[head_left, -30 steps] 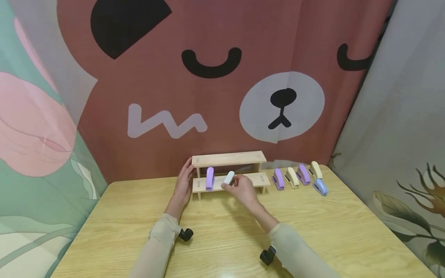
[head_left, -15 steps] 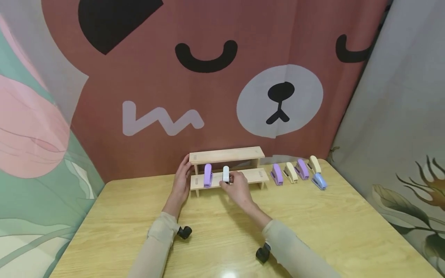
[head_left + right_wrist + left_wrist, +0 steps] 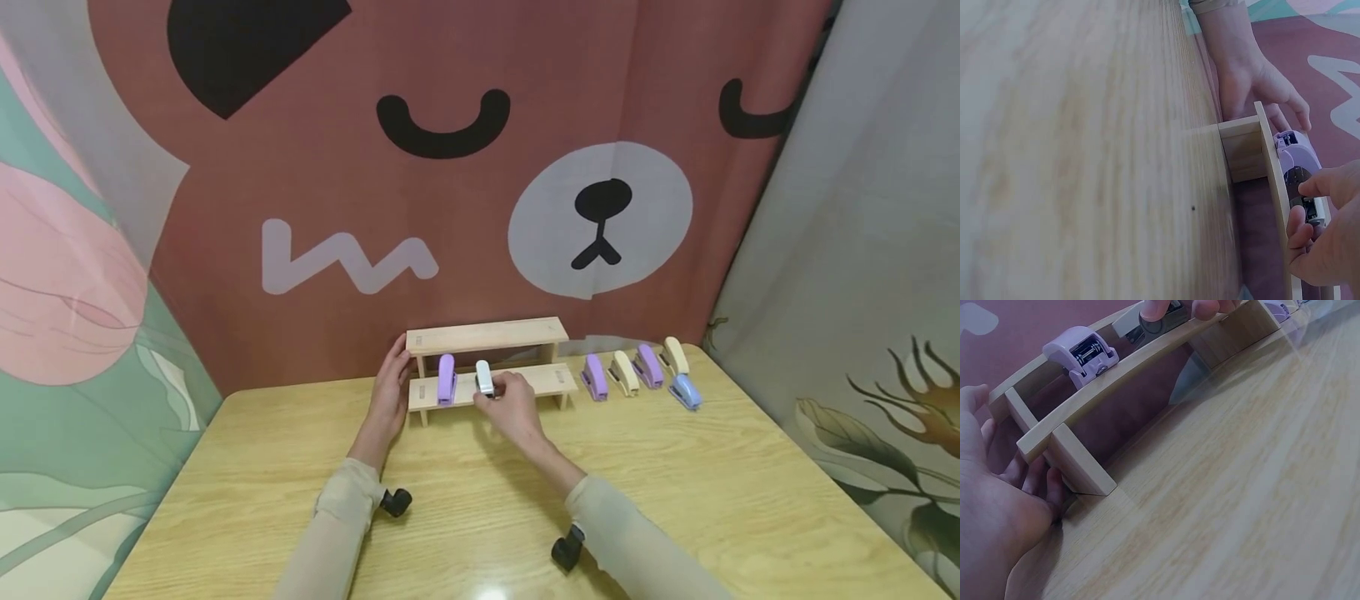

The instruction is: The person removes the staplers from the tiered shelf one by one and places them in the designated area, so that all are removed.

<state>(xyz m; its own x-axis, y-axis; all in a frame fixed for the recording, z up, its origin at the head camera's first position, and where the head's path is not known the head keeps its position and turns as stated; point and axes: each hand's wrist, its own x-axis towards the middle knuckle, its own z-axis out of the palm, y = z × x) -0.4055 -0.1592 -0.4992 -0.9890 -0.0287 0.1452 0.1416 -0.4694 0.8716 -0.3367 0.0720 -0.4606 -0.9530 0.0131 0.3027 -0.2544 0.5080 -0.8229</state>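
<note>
A white-and-dark-grey stapler [image 3: 483, 377] stands on the lower step of a two-tier wooden shelf [image 3: 543, 379]. My right hand [image 3: 514, 408] pinches its lower part between thumb and fingers, as the right wrist view also shows. To its left on the same step is a purple stapler [image 3: 446, 380], front facing me. Against the shelf's left end rests my left hand [image 3: 390, 390], its fingers loosely extended along the side and legs. In the left wrist view those fingers [image 3: 1034, 478] lie beside the wooden leg [image 3: 1084, 459].
On the table [image 3: 465, 517] right of the shelf stand purple staplers [image 3: 595, 377] and cream staplers [image 3: 624, 373] in a row. A blue stapler [image 3: 686, 392] sits at the row's right end, before a cream one. A bear-print curtain [image 3: 337, 333] hangs close behind the shelf.
The white stapler has turned from a slant to face forward and shifted slightly left on the lower step, still in my right hand. My left hand stays at the shelf's end.
</note>
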